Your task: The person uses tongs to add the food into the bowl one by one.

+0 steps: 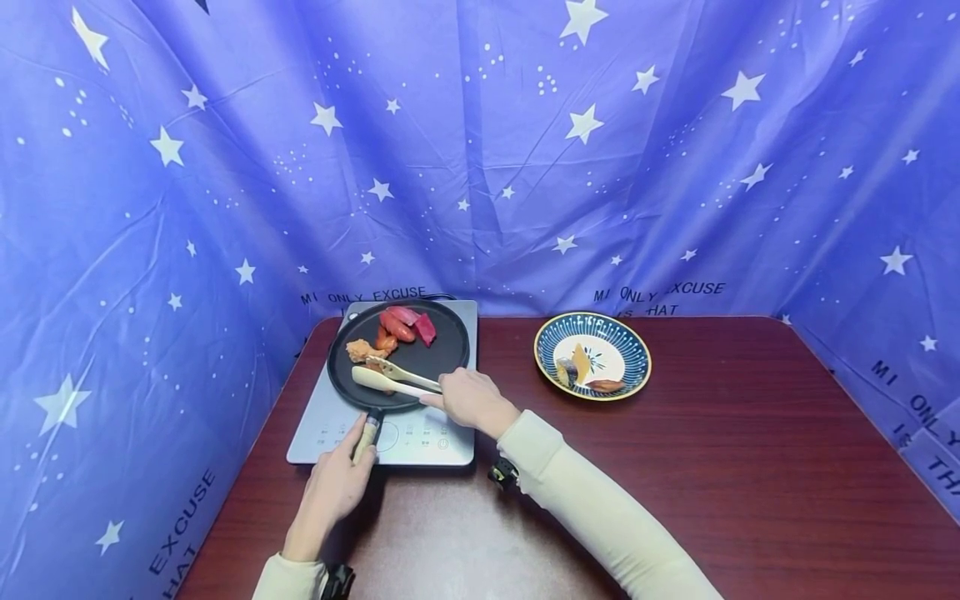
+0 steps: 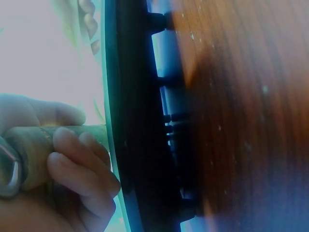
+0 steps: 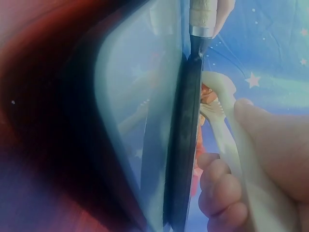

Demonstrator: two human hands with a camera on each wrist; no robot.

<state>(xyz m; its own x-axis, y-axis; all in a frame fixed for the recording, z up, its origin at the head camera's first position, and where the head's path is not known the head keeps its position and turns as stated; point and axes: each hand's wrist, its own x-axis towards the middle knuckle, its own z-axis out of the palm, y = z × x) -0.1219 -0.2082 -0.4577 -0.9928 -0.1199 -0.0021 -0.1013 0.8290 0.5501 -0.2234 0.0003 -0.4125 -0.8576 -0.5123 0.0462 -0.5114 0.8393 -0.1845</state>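
Left hand: fingers curled round the pale handle of a round black frying pan. Pan sits on silver cooktop. In it: lumpy golden-brown piece, glossy reddish sausage-like piece, dark pink piece. Cream tongs, one tip toothed, are over the pan at the golden-brown piece; can't tell if clamped. Right hand: thumb and fingers gripping tongs. Far right: blue-patterned plate, yellow rim, food pieces inside, on dark red table.
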